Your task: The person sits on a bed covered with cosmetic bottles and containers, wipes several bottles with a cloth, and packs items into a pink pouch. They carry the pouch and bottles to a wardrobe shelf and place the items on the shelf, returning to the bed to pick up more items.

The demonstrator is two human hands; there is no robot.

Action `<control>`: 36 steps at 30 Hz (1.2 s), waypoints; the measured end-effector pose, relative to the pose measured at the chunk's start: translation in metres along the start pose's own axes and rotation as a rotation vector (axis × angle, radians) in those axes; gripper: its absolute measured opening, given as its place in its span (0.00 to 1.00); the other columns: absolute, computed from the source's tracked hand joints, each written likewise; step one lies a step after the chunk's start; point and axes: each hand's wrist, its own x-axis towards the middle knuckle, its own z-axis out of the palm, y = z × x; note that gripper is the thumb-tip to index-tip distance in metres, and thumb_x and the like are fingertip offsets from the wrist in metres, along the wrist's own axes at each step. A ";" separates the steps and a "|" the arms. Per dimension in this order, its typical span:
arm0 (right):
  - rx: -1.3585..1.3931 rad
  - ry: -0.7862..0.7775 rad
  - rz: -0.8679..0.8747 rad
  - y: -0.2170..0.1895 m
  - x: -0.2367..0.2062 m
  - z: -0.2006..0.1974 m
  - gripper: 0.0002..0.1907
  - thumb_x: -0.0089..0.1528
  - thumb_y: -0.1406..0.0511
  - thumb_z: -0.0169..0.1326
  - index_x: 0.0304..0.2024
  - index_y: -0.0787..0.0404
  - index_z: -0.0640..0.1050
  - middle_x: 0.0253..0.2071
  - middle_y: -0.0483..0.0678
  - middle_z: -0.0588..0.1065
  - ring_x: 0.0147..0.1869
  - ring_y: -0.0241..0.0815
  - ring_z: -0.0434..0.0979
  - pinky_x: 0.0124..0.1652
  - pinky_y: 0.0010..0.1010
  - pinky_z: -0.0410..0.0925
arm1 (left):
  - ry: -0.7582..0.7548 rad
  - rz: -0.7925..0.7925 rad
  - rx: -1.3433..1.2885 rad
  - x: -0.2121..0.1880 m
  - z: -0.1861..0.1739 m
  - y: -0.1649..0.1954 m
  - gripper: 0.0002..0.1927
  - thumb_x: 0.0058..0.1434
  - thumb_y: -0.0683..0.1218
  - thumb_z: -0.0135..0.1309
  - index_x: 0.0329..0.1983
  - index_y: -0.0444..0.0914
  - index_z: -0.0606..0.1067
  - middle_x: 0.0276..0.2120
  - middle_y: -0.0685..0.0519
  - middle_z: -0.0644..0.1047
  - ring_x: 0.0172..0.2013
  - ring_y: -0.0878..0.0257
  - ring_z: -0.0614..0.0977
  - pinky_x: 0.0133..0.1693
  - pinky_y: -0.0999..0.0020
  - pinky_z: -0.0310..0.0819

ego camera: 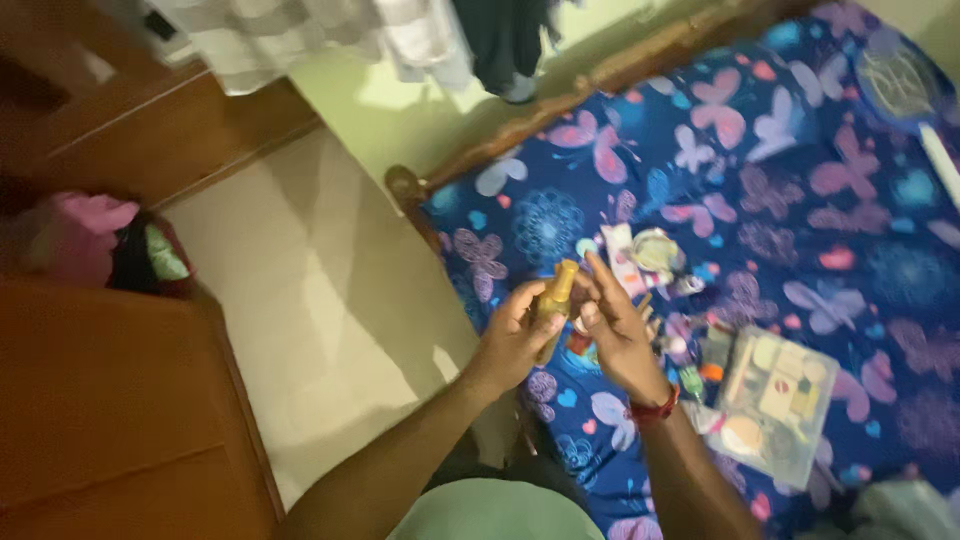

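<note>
Both hands (565,335) hold a gold bottle (556,305) upright (cap up).

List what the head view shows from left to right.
Pink cloth bundle → left hand → gold-coloured small bottle → right hand → clear plastic makeup palette.

Both forearms bare, no sleeves showing. Right wrist carries a red band (655,408), thin, sitting snug just above the right hand (612,325). Left hand (520,335) plain: no ring, watch or band visible. Pale green garment (495,512) covers the torso at bottom edge of view; dark fabric shows just above it
</note>
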 end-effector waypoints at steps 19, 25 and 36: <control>-0.443 -0.336 0.125 0.053 0.195 0.386 0.34 0.60 0.67 0.60 0.68 0.61 0.66 0.58 0.50 0.77 0.58 0.39 0.80 0.53 0.30 0.72 | 0.468 -0.075 0.089 -0.063 -0.386 0.084 0.25 0.65 0.45 0.55 0.65 0.35 0.67 0.46 0.56 0.76 0.44 0.70 0.77 0.42 0.74 0.81; -0.563 -0.419 0.036 0.101 0.259 0.470 0.36 0.56 0.67 0.64 0.66 0.60 0.67 0.58 0.49 0.78 0.47 0.40 0.85 0.49 0.31 0.74 | 0.639 0.058 0.027 -0.066 -0.483 0.092 0.25 0.63 0.44 0.58 0.63 0.35 0.70 0.49 0.53 0.78 0.41 0.67 0.75 0.45 0.68 0.73; -0.351 -0.598 0.268 0.163 0.447 0.587 0.34 0.61 0.66 0.60 0.69 0.57 0.66 0.55 0.47 0.78 0.53 0.40 0.82 0.49 0.34 0.76 | 0.710 -0.077 0.326 0.012 -0.676 0.108 0.25 0.67 0.44 0.56 0.67 0.38 0.68 0.56 0.54 0.75 0.55 0.64 0.76 0.55 0.64 0.70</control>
